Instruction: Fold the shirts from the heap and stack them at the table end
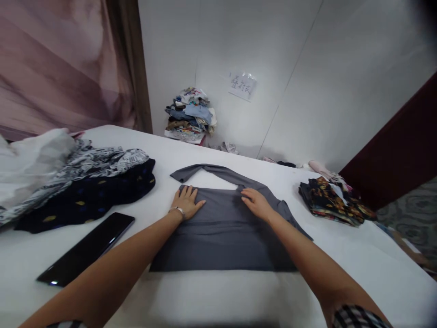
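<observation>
Across white worktop (368, 255), laying left fingers (188, 193) spread, gripping nothing, and right fingers (251, 195) slightly bent, perhaps pinching, impossible to tell, on dark-grey long-sleeved cloth garment (218, 248) directly beneath. Apparently smoothing; next, needing even pressure. Left of fingers, see glossy black rectangular phone (87, 248).

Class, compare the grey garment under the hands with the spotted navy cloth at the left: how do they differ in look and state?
The grey garment is plain, while the navy cloth has yellow and blue spots. The grey garment is spread mostly flat; the navy cloth lies loosely rumpled. The left hand and right hand touch the grey garment, but not the navy cloth. Both lie on the white table.
</observation>
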Motion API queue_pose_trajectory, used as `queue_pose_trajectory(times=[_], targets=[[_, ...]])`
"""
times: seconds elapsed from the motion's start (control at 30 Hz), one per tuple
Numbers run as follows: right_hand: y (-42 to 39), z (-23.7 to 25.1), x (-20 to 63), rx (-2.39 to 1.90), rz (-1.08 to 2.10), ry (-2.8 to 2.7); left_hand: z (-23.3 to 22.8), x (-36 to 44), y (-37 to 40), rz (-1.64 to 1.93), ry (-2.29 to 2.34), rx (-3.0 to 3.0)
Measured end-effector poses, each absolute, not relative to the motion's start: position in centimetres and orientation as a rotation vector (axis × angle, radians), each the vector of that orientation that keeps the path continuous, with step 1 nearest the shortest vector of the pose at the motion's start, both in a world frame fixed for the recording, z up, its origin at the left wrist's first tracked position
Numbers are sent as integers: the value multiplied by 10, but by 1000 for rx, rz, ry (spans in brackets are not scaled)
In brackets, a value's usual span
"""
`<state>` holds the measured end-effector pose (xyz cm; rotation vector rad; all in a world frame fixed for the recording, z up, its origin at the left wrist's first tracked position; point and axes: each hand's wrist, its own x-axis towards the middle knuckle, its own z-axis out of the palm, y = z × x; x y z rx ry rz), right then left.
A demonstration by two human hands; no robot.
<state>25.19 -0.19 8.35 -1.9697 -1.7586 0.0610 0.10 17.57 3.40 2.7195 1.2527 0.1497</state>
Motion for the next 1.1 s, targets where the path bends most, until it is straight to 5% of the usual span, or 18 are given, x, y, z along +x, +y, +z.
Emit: queue_pose_trajectory(times=[0.33, 0.7, 0.93, 1.1], targets=[[209, 93, 163, -2074, 88, -1994, 35, -2, 169, 131, 1279, 2706], [291, 71, 124, -2196, 209, -1859, 31, -3, 169, 196, 1252, 2684], [292, 158, 205, -2019, 60, -1428, 33, 0, 169, 183, 1260, 2699], [232, 245, 297, -1255, 286, -810, 36, 1, 172, 153, 1264, 2701]])
